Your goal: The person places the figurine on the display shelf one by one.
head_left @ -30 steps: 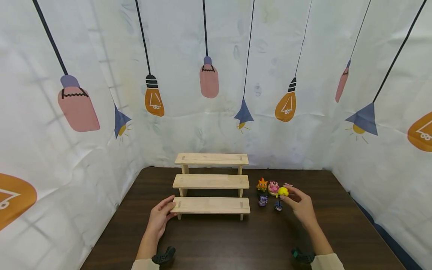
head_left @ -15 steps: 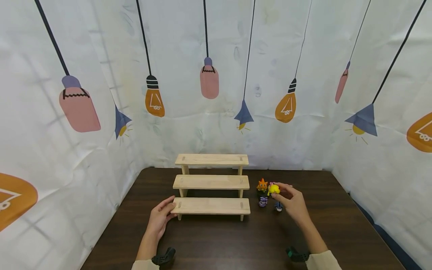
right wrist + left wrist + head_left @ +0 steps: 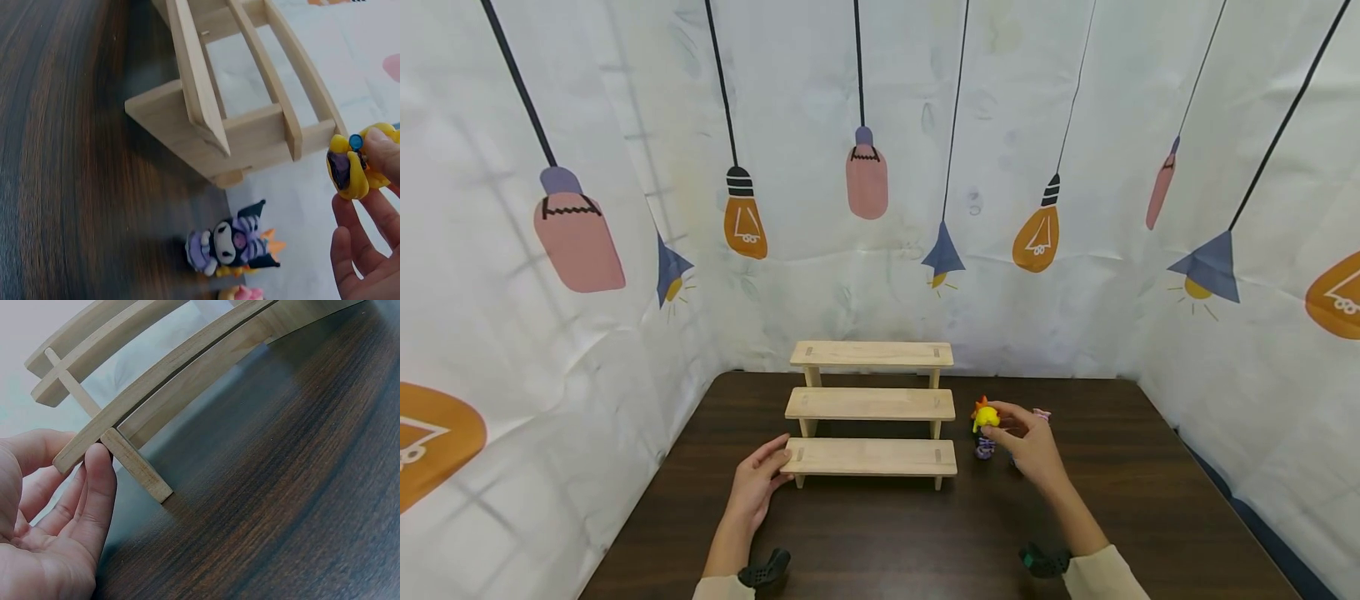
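At three o'clock from the pale wooden three-tier stand (image 3: 870,403), my right hand (image 3: 1032,442) pinches a small rounded yellow plastic-looking figurine (image 3: 986,417); at eight, my left hand (image 3: 755,485) pinches the lowest board (image 3: 870,457). I should lift high, clearing the purple-and-black pointy-eared figurine (image 3: 226,242).

In front of the three-tier wooden stand (image 3: 870,404), the dark tabletop (image 3: 865,533) offers open passage, as does the air above its steps. The left hand (image 3: 754,477) blocks its bottom step's left end. Just right of the stand, the Kuromi figurine (image 3: 226,241) and orange-spiked figurine (image 3: 274,245) obstruct; there too the right hand (image 3: 1028,442) holds a yellow figurine (image 3: 986,417). Behind it, the patterned backdrop (image 3: 880,292) bars the way.
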The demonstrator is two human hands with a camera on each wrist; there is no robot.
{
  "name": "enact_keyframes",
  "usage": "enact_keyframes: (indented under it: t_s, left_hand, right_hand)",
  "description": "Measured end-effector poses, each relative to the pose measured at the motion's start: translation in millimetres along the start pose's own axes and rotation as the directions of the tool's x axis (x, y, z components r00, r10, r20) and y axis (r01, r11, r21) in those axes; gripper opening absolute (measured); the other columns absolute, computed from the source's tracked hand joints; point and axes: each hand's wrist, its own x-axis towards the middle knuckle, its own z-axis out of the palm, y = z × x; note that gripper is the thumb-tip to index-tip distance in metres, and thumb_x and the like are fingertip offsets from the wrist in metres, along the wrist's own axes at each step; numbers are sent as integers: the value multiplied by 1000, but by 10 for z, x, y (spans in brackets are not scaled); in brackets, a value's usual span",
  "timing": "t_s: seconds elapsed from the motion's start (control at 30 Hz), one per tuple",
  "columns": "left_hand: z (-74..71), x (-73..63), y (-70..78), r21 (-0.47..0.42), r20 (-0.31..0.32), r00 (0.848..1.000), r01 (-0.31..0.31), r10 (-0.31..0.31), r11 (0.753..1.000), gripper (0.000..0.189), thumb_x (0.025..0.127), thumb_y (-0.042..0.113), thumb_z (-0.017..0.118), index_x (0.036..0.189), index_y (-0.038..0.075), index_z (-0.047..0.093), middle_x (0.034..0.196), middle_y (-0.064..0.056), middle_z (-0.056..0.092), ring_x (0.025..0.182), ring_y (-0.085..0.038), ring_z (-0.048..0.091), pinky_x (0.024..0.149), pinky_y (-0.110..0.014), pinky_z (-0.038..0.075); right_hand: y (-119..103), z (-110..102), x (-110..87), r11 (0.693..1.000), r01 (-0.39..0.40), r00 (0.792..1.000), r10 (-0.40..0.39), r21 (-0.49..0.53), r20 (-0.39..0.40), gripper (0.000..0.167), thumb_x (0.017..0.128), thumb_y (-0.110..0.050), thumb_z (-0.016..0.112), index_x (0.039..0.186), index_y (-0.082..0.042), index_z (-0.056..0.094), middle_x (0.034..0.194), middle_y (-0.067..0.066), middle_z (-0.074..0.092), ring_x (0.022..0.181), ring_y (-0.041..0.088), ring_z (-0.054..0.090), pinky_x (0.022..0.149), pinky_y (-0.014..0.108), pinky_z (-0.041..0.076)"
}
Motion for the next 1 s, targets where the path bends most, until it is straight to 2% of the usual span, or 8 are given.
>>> enact_keyframes:
  t_s: [0.33,0.47,0.73,1.0]
  left_hand:
    - [-12,-16,-12,11,12,1000,-10,10,1000,56,100,18,66,151,2,48,111,6,69,96,-9,68,79,-25,59]
    - [-17,-14,-3,23,13,1000,-8,8,1000,56,100,19,67,151,3,49,117,4,68,97,-9,67,80,-25,59]
    - [-15,-7,0,24,5,1000,-7,7,1000,56,100,19,67,151,4,49,116,5,68,97,-8,67,80,-25,59]
    - [-13,-4,-7,26,6,1000,-8,8,1000,57,100,19,67,151,3,48,113,6,68,97,-9,67,80,-25,59]
  right_hand:
    - [-112,142,51,997,39,998,-42,71,41,43,90,-27,81,131,-18,70,120,10,71,100,16,68,84,21,56]
    - [-173,209,94,995,58,997,-61,82,40,42,89,-26,81,129,-20,71,118,10,72,100,20,68,82,22,57]
    - [-320,380,179,993,90,995,-93,70,30,45,88,-23,82,130,-13,70,115,13,72,95,18,70,76,22,57]
    - [-456,576,243,987,78,995,-87,141,56,44,88,-21,82,129,-10,71,114,14,72,96,23,69,78,20,57]
